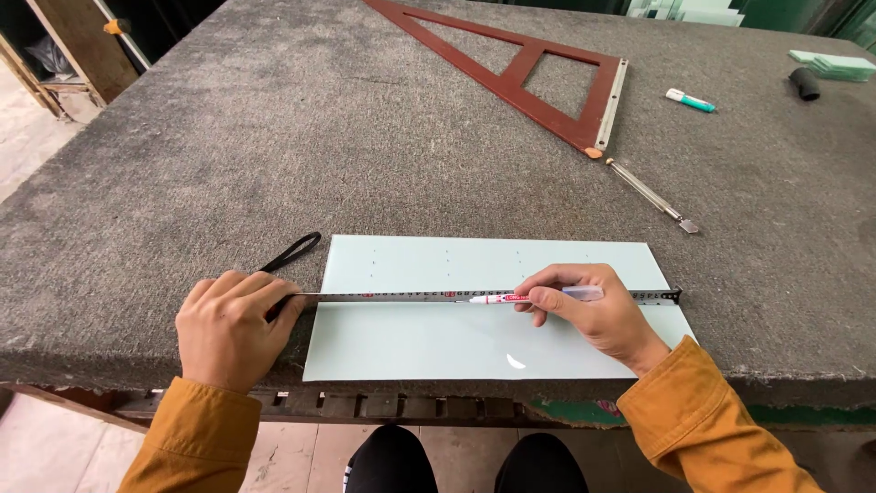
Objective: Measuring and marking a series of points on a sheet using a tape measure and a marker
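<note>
A pale green glass sheet (411, 342) lies flat near the front edge of a grey felt-covered table (274, 137). A tape measure blade (401, 295) is stretched across the sheet, its hook (673, 295) at the right edge. My left hand (230, 329) is closed over the tape measure case just left of the sheet, with a black wrist loop (292, 250) trailing out behind it. My right hand (589, 315) holds a white marker pen (511, 298), tip pointing left and resting against the tape.
A large brown triangular set square (511, 68) lies at the back of the table. Beside it are a glass cutter (652, 194), a second white-and-green marker (690, 100), a black cylinder (804, 83) and stacked green glass pieces (835, 64). My dark shoes (465, 461) show below.
</note>
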